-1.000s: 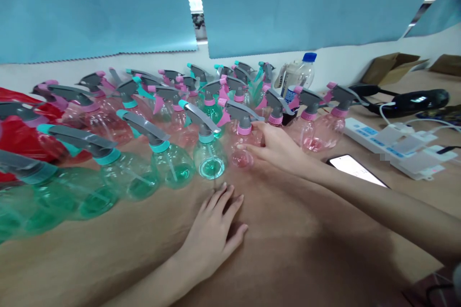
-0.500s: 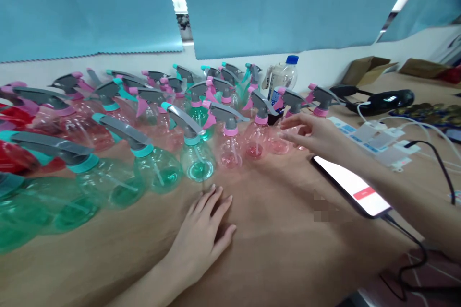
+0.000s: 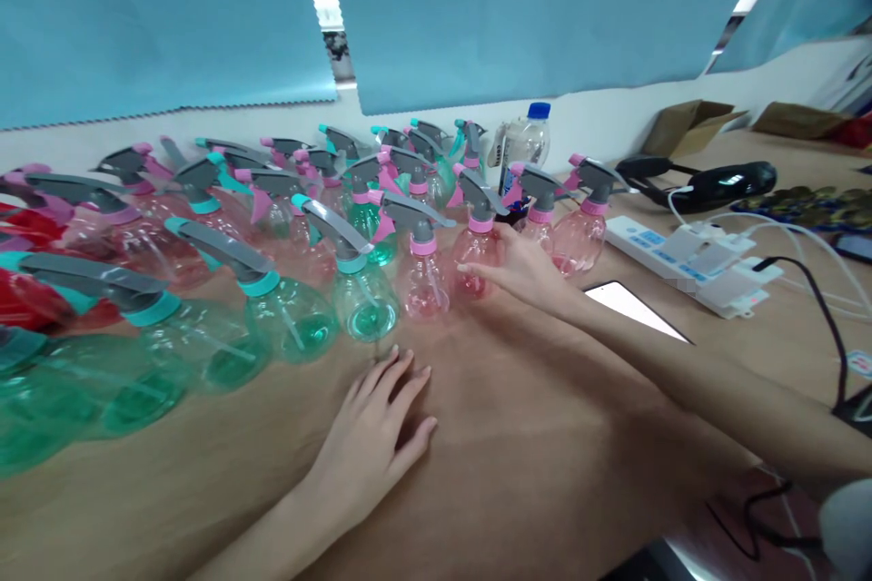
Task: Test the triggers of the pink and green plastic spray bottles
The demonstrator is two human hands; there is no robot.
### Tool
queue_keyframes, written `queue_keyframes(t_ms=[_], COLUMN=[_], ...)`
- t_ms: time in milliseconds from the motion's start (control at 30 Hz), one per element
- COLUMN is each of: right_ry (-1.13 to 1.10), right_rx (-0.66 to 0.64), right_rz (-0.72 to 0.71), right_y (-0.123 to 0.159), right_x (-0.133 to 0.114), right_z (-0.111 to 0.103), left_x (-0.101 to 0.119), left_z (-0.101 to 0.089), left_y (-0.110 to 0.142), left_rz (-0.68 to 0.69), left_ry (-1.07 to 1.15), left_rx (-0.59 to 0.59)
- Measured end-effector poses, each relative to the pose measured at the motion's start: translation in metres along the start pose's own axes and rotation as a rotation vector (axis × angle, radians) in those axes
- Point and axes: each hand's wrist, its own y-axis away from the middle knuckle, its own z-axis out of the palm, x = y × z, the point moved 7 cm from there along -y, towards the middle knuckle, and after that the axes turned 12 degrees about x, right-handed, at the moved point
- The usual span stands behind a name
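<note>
My right hand (image 3: 524,268) is wrapped around the body of a pink spray bottle (image 3: 473,268), thumb across its front. The fingers behind it are partly hidden. That bottle stands on the table, with a pink collar and a grey trigger head. Just left of it stands another pink spray bottle (image 3: 426,281); further pink bottles (image 3: 581,241) are on its right. My left hand (image 3: 371,436) lies flat on the tabletop with fingers spread, touching no bottle. In front of its fingertips is a green spray bottle (image 3: 366,300), at the end of a row of green ones.
Behind are several more pink and green spray bottles, and a clear bottle with a blue cap (image 3: 535,136). Red plastic (image 3: 34,290) lies far left. On the right are a phone (image 3: 637,310), a white power strip (image 3: 681,263) with cables, a black device (image 3: 732,177) and a cardboard box (image 3: 688,127).
My right hand let go of one pink bottle, swung right over the phone side, then came back left and closed around the neighbouring pink bottle. My left hand stays flat; the view shifted right.
</note>
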Motion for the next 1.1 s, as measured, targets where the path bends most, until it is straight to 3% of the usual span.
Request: queue_keyframes(t_ms=[200, 400, 700, 967, 1100], right_ry=[-0.010, -0.065, 0.011, -0.011, -0.096], right_rx=[-0.005, -0.049, -0.140, -0.145, -0.225], right_rz=[-0.011, -0.038, -0.034, -0.177, -0.199], right_y=[0.012, 0.045, 0.096, 0.104, 0.103], right_x=[0.001, 0.000, -0.018, -0.039, -0.045], right_z=[-0.007, -0.029, -0.060, -0.061, -0.059], left_x=[0.003, 0.016, 0.044, 0.055, 0.052], left_z=[-0.004, -0.005, 0.013, 0.017, 0.014], left_y=[-0.004, -0.021, -0.056, -0.050, -0.043], left_rz=[-0.040, -0.161, -0.229, -0.257, -0.267], left_ry=[0.068, 0.287, 0.571, 0.719, 0.735], left_rx=[0.048, 0.040, 0.136, 0.216, 0.212])
